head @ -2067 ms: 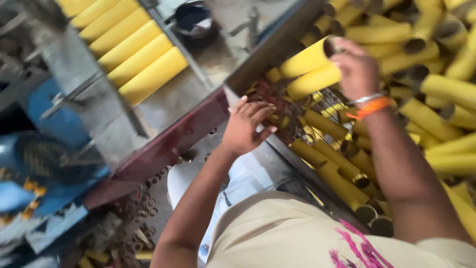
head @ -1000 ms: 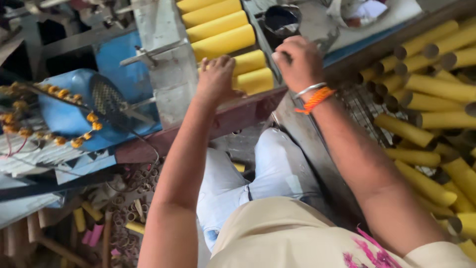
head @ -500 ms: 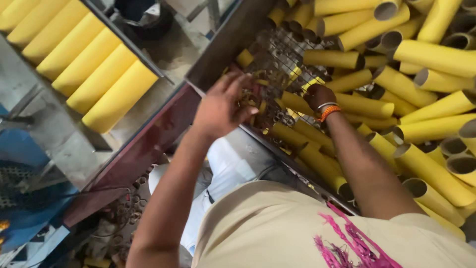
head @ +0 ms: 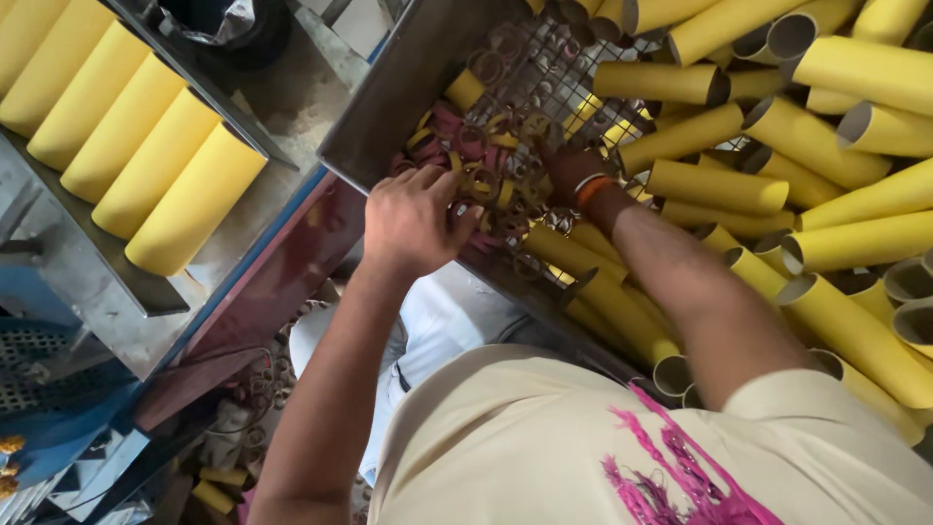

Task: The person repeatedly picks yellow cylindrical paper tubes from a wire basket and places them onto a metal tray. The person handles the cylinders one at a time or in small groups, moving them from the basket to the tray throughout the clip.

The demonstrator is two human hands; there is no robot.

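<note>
Left hand [head: 413, 219] at metal bin [head: 389, 117] corner, fingers curled into heap of short cut rings [head: 486, 165] on wire mesh floor. Right hand [head: 564, 170] half-buried in same heap beside long yellow tubes [head: 719, 185]; grip: cannot tell. More tubes in left rack [head: 146, 165].
</note>
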